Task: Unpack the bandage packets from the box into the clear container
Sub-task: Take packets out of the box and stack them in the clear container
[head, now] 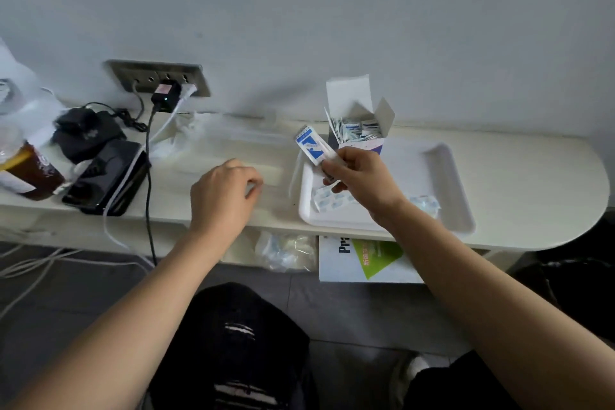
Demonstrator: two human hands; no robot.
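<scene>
The work surface is a white desk point(515, 170) set against a pale wall, with its right end rounded. A white tray point(459, 196) lies toward the right end. The box point(362, 145) stands open at the tray's back edge, flaps up, and is filled with blue-and-white packets. Loose packets point(327, 198) lie in the tray's front left corner.

The clear container point(233, 138) shows only as a faint outline just left of the tray, at mid-desk.

Right grip point(361, 173): closed on one packet point(311, 145), pinched at its lower end and held tilted above the tray's left rim, between box and container.

Left grip point(221, 191): fingers curled, positioned at the container's near side. Whether it holds the container wall or only rests there cannot be determined.

Handling notes (judgement):
- The packets are probably very light, thin and flexible, with a smooth wrapper that may slip.
- Pinch across the flat faces near one end. A firm squeeze is unlikely to do damage.
- The container is probably light and may slide, so steady it with the left grip while dropping packets in.
- The box is tall and light. Reach in from above to avoid tipping it.

A socket panel point(156, 76) and dark items occupy the left end.
</scene>
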